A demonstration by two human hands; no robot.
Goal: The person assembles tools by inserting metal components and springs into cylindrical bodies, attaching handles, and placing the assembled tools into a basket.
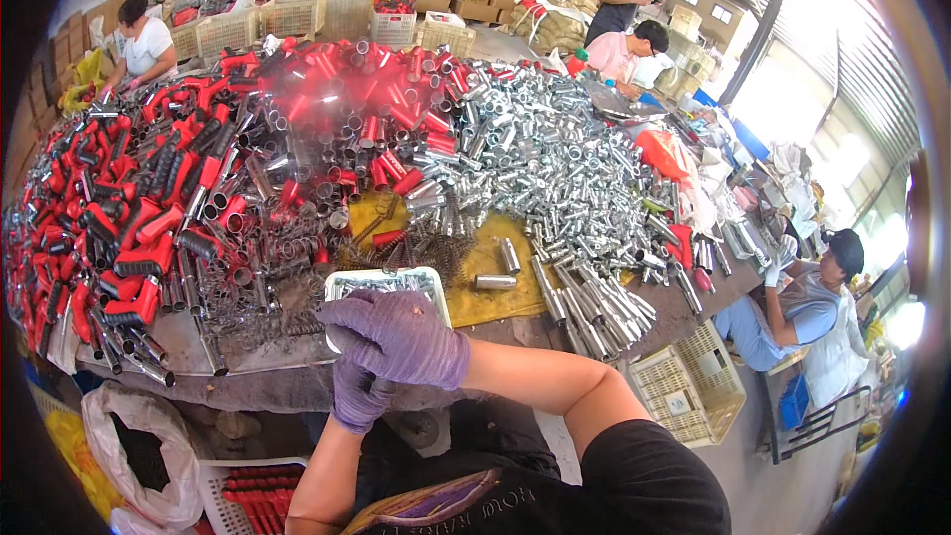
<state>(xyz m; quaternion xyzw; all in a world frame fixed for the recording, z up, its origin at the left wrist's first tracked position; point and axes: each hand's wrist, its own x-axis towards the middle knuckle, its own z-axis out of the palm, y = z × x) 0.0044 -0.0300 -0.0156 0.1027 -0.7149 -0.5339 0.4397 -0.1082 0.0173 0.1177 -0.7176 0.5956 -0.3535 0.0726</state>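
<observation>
My right hand (408,335), in a purple knitted glove, is closed just in front of a small white tray (443,309) with small metal pieces in it. Right below it, my left hand (359,398) in a matching glove is closed too, and the two hands meet. Whatever they hold between them is hidden by the gloves. Behind the tray lies a heap of dark coil springs (436,256) on a yellow cloth (485,307). Two short metal sleeves (495,281) rest on that cloth, to the right of the tray.
Red-and-black handles (139,258) cover the table's left side; silvery metal tubes (555,154) are heaped on the right. Longer tubes (599,312) lie near the front edge. Below stand a yellowish crate (684,391), a white sack (158,476) and a white basket (213,495). Several people are around the table.
</observation>
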